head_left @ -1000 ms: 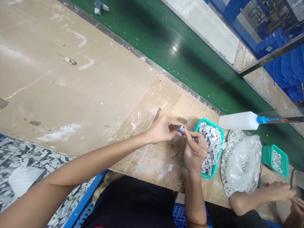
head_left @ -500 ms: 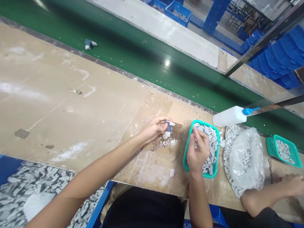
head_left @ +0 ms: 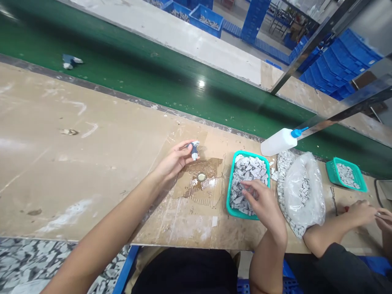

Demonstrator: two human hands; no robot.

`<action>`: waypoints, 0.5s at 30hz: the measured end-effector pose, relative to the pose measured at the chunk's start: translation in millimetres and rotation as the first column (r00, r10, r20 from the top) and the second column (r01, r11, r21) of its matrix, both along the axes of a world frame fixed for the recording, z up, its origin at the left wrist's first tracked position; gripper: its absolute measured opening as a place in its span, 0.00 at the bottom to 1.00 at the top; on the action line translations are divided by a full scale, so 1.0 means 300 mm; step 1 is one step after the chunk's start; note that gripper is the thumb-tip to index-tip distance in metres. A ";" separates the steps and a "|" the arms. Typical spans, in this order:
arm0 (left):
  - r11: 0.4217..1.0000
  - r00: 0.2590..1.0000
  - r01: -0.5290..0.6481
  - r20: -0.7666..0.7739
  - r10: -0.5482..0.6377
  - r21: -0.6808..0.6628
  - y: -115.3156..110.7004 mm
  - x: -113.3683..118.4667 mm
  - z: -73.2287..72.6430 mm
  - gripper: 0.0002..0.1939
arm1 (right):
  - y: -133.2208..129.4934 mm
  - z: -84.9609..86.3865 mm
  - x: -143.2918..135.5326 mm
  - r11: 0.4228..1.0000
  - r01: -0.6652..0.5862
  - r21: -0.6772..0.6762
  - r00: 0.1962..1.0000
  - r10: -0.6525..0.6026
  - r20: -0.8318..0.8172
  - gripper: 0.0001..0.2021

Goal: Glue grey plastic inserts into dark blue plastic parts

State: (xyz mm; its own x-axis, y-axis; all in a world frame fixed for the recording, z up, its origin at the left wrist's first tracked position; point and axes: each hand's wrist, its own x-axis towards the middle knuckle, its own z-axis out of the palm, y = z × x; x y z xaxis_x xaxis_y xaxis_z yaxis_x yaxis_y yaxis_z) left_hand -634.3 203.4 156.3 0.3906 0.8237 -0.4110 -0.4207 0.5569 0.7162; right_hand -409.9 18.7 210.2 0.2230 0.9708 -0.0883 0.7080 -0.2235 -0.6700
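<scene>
My left hand (head_left: 177,160) pinches a small dark-blue and white plastic piece (head_left: 194,150) between thumb and fingers, above the worktable. Below it on a torn cardboard patch (head_left: 211,167) lies a small round cap-like object (head_left: 201,177) in a wet, shiny brown smear. My right hand (head_left: 261,200) reaches over a teal basket (head_left: 229,206) filled with small grey-white pieces (head_left: 248,165). Its thumb and index finger are apart, with the tips at the pieces; no piece is clearly held.
A white squeeze bottle (head_left: 279,142) with a blue nozzle lies tilted behind the basket. To the right are a plastic bag (head_left: 317,204) on more pieces, a second teal basket (head_left: 363,183) and another person's hands (head_left: 363,212). Along the back runs a green conveyor belt (head_left: 131,69) carrying a blue-white piece (head_left: 72,61).
My left hand has moved left from the wet smear with the blue and white piece, uncovering the round object. My right hand has lowered to the pieces, its fingers parting. The view has shifted.
</scene>
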 end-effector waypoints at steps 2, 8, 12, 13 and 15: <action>1.000 0.998 -0.030 -0.046 0.030 0.003 0.016 -0.004 -0.003 0.10 | -0.029 -0.016 -0.008 0.997 -0.040 -0.071 0.999 0.042 0.020 0.12; 0.995 0.987 -0.097 -0.125 0.098 0.011 0.058 -0.011 -0.024 0.10 | -0.057 -0.097 -0.055 0.995 -0.097 -0.017 0.989 0.099 0.113 0.09; 0.998 0.978 -0.002 -0.207 0.015 0.066 0.112 0.012 -0.021 0.13 | -0.066 -0.126 -0.054 0.991 -0.112 0.074 0.987 0.102 0.125 0.09; 0.994 0.972 0.032 -0.235 -0.007 0.102 0.135 0.023 -0.020 0.15 | -0.070 -0.130 -0.050 0.988 -0.108 0.108 0.990 0.097 0.104 0.09; 0.976 0.954 0.057 -0.301 0.009 0.208 0.197 0.048 -0.021 0.19 | -0.081 -0.134 -0.040 0.979 -0.079 0.186 0.997 0.074 0.035 0.08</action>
State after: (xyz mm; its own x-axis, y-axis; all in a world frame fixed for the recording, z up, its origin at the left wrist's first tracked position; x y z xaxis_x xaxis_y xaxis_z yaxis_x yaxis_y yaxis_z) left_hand -619.9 262.4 150.0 0.2977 0.8963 -0.3287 -0.1577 0.3857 0.9090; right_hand -421.8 -5.6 169.9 0.1473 0.9839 0.1014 0.7367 -0.0407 -0.6750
